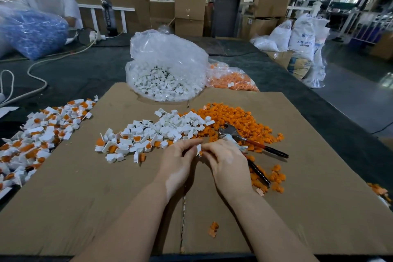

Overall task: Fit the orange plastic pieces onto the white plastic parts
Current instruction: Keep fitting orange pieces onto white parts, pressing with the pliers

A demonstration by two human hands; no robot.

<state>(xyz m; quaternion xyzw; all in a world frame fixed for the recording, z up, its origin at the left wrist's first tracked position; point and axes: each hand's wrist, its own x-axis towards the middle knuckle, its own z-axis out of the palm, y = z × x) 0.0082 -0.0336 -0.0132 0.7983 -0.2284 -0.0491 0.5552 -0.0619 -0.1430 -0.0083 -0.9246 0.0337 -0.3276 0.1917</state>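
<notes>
Both hands, left hand [178,159] and right hand [223,158], pinched one small white plastic part [198,149]; light, stiff, probably best held by its edges.

A single wide head-worn camera looks forward and down from close above the hands [202,159], over the cardboard-covered counter [85,208] toward the warehouse behind.
</notes>
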